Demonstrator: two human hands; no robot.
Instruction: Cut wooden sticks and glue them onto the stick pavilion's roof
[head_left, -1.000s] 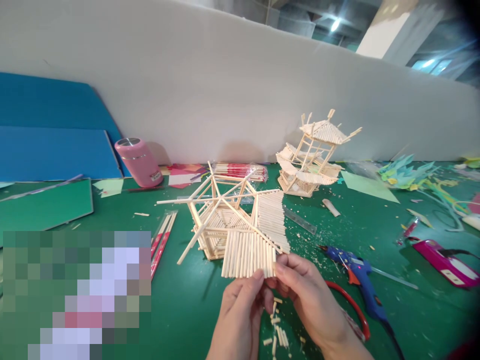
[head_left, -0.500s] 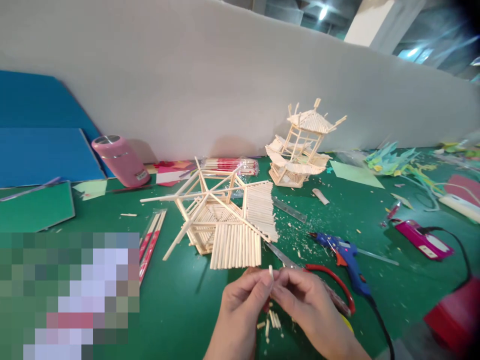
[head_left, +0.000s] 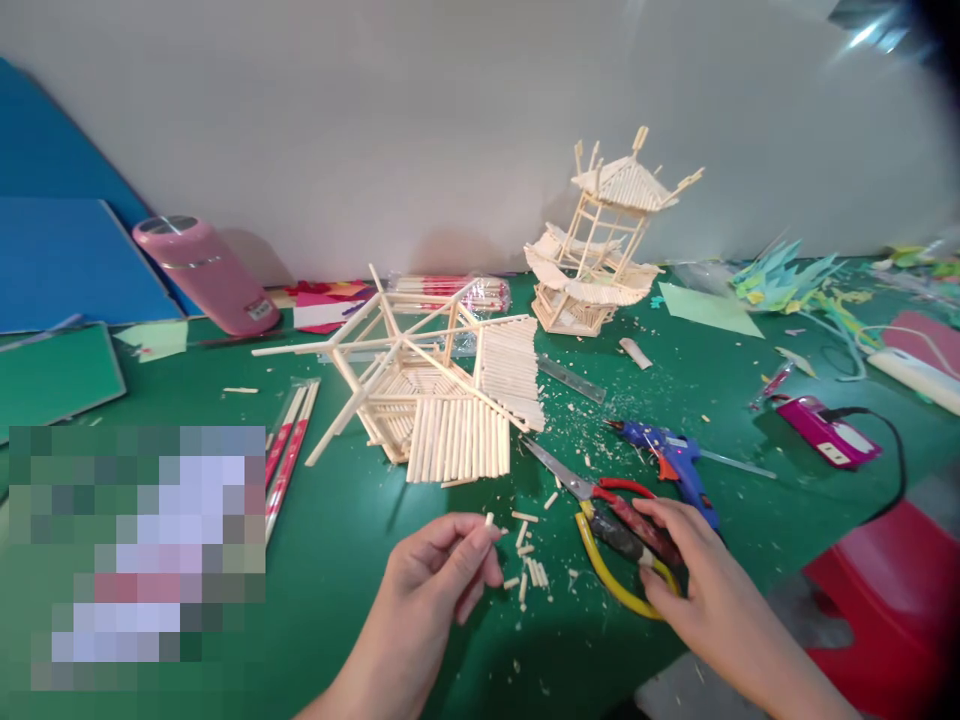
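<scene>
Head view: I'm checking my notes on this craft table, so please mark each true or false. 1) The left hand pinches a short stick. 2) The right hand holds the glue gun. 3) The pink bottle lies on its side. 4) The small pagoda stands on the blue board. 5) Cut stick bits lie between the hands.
1) True: the left hand pinches a short stick at its fingertips.
2) False: the right hand rests on the scissors; the glue gun lies untouched beyond it.
3) True: the pink bottle lies tilted on the mat.
4) False: the small pagoda stands on the green mat by the wall.
5) True: stick bits lie there.
</scene>
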